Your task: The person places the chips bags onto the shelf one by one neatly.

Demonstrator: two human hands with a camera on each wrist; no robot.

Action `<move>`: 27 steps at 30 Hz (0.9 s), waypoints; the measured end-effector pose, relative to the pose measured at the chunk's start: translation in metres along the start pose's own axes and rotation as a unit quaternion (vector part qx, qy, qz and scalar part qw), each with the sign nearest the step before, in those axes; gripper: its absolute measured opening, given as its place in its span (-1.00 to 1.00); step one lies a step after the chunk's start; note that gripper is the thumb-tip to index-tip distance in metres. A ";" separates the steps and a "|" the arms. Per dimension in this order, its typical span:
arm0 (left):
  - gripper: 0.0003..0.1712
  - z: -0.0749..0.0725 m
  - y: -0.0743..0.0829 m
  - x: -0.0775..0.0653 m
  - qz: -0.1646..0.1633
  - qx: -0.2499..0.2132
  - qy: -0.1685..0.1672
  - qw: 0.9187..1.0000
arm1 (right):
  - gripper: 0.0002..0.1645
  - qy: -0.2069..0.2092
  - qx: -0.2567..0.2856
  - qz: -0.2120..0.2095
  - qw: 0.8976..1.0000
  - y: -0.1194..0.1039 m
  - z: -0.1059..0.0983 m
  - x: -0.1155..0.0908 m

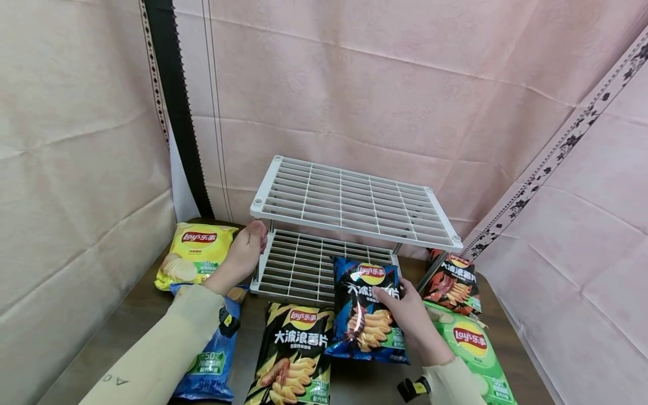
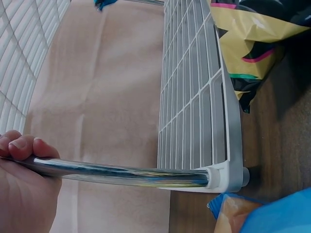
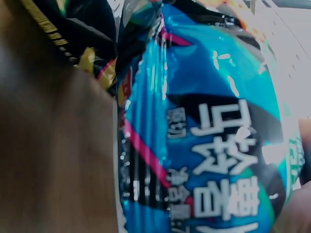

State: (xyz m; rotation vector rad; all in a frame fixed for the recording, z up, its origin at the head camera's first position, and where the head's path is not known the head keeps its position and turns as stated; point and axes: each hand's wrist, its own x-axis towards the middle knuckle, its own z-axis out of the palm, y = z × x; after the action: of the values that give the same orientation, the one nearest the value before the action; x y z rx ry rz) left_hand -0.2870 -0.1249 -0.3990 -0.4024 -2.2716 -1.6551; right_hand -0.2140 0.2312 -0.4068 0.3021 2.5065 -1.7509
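Currently, chip bags (image 1: 291,357) flank a rack (image 1: 354,203).
Left hand (image 1: 243,250) clasps its left post (image 2: 131,175); right hand (image 1: 407,311) pinches a blue-black bag (image 1: 360,326).

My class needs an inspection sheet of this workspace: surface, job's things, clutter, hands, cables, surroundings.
Surface: brown table.
Job's things: white two-tier rack; blue-and-black chip bag, held close to the rack.
Clutter: yellow bag, blue bag, black-and-gold bag, green bag, red-and-black bag, around the rack.
Hands: left hand grips a metal post of the rack; right hand holds the chip bag.
Cables: nothing seen.
Surroundings: pale pink fabric behind and on both sides.
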 end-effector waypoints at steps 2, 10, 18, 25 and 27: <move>-0.47 0.000 0.000 0.000 0.003 0.004 0.000 1.000 | 0.07 -0.003 0.012 0.002 1.000 -0.005 0.005 0.007; -0.46 0.000 -0.002 0.000 0.000 0.024 -0.002 1.000 | 0.04 0.005 0.058 -0.003 0.998 -0.019 0.011 0.051; -0.47 0.000 0.003 0.002 -0.011 0.020 0.002 1.000 | 0.22 0.029 0.033 0.009 0.999 -0.019 0.025 0.093; -0.44 0.001 0.004 -0.001 -0.018 0.021 0.009 1.000 | 0.25 0.027 0.038 -0.005 0.999 -0.009 0.042 0.114; -0.44 0.002 0.003 -0.001 -0.015 0.020 0.013 1.000 | 0.24 0.026 0.035 -0.013 0.999 -0.006 0.046 0.117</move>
State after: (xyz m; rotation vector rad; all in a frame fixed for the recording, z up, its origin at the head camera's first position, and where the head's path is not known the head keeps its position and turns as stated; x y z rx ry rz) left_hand -0.2855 -0.1223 -0.3974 -0.3370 -2.2985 -1.6167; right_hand -0.3326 0.2006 -0.4370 0.3249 2.4993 -1.8669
